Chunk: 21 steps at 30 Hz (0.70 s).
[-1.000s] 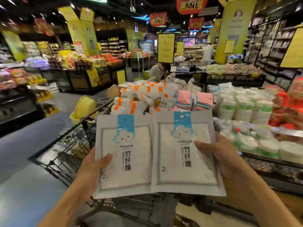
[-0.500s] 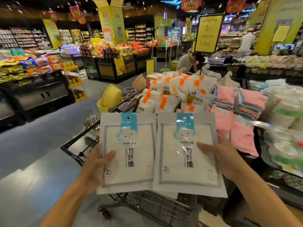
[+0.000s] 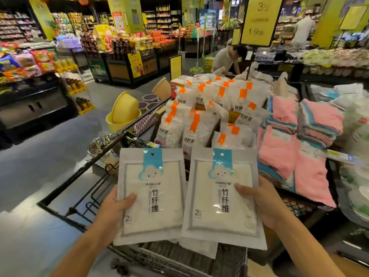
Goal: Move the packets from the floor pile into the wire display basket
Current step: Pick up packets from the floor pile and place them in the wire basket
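- Head view: I see the wire basket (image 3: 139,124) as the biggest thing, its black rim running from lower left up toward the middle, with mesh walls.
- Inside the basket, at its far end, white bags with orange tabs (image 3: 201,108) are heaped high.
- Right of the basket, stacks of pink cloths (image 3: 289,154) lie folded, some hanging over the edge.
- Left of the basket, beyond its rim, yellow tubs (image 3: 123,112) are nested on the floor.
- Over the near end of the basket I hold two flat white packets side by side, both facing me upright.
- Left packet (image 3: 151,194): my left hand (image 3: 111,212) grips its left edge, thumb on the front, fingers hidden behind.
- Right packet (image 3: 221,196): my right hand (image 3: 267,204) grips its right edge, thumb on the front; its left edge overlaps the left packet slightly.
- Another white packet edge (image 3: 199,248) peeks out below those two; I cannot tell which hand holds it.
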Each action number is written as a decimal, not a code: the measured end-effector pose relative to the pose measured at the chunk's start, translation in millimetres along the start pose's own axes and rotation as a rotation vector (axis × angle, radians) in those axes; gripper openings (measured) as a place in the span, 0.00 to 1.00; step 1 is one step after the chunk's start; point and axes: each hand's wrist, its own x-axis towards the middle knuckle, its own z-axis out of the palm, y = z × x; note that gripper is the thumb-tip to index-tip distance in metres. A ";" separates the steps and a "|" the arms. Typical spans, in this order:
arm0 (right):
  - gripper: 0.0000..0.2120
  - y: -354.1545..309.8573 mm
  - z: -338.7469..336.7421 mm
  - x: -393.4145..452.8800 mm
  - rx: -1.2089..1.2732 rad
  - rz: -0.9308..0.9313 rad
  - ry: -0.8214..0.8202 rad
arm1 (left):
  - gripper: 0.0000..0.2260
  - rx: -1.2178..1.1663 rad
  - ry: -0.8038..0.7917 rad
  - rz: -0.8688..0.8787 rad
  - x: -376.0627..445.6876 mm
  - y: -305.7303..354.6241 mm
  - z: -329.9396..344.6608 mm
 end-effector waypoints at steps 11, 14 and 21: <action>0.20 59.5 48.1 99.1 -0.024 0.129 0.258 | 0.24 0.032 -0.180 -0.191 178.4 -34.3 -56.1; 0.20 80.6 64.2 122.0 -0.050 0.143 0.337 | 0.35 0.098 -0.221 -0.220 221.9 -41.3 -70.5; 0.21 140.9 71.4 173.3 -0.099 0.276 0.455 | 0.15 0.215 -0.214 -0.372 307.8 -110.0 -90.8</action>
